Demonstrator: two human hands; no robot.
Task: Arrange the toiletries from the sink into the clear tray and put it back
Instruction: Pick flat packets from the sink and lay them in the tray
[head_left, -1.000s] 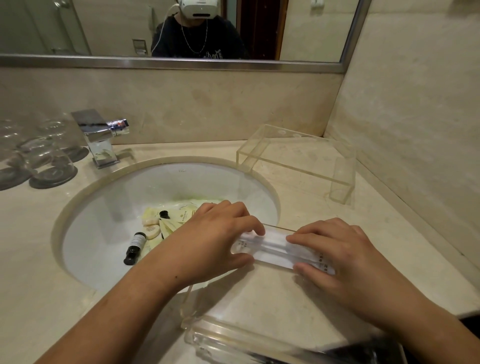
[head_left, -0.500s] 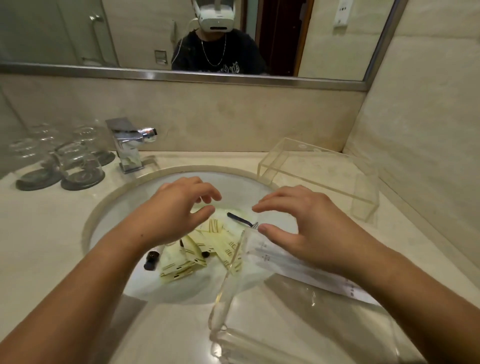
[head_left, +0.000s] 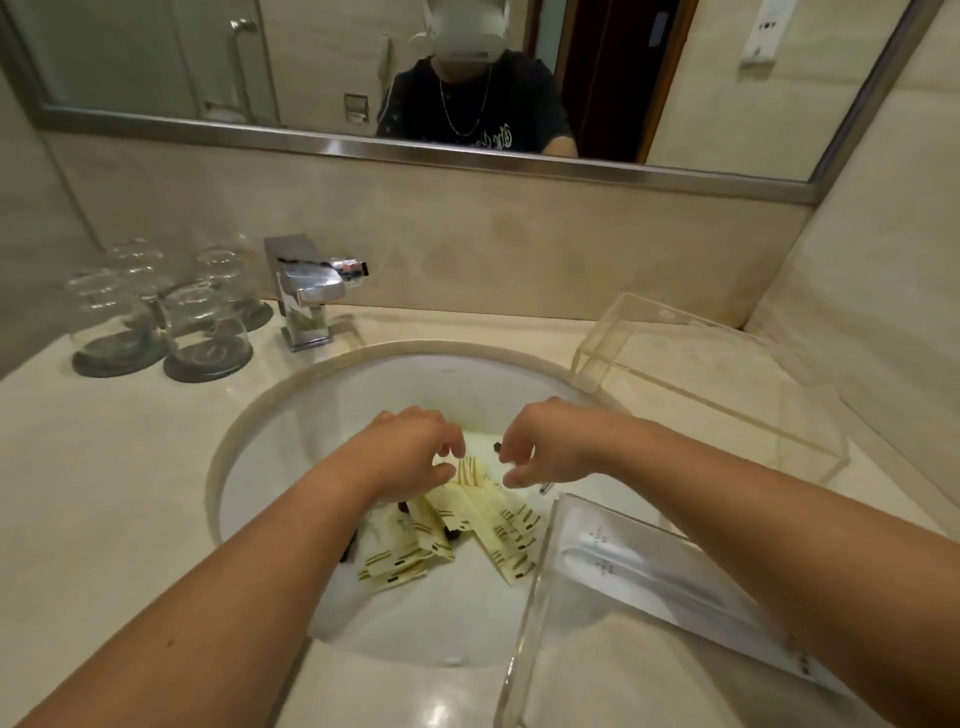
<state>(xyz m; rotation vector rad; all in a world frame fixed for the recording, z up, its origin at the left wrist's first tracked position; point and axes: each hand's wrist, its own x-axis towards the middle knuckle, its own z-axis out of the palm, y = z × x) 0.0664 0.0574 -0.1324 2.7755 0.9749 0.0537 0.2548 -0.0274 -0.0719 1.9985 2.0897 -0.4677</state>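
Observation:
Several pale yellow sachets (head_left: 501, 525) lie heaped in the white sink (head_left: 322, 415). A small dark bottle (head_left: 347, 546) peeks out from under my left forearm. My left hand (head_left: 410, 452) and my right hand (head_left: 548, 444) hover side by side just above the heap, fingers loosely curled downward, and neither holds anything. A thin dark item (head_left: 545, 488) shows below my right hand. The clear tray (head_left: 524, 623) sits on the counter at the sink's front right, with long white packets (head_left: 649, 577) lying inside it.
A clear acrylic stand (head_left: 701, 374) occupies the back right corner by the wall. The chrome faucet (head_left: 306, 291) is behind the sink, and upturned glasses on dark coasters (head_left: 171, 322) stand at the back left. A mirror runs along the wall above.
Both hands have let go of the white packet in the tray. They have moved forward over the sink and dropped toward the sachets.

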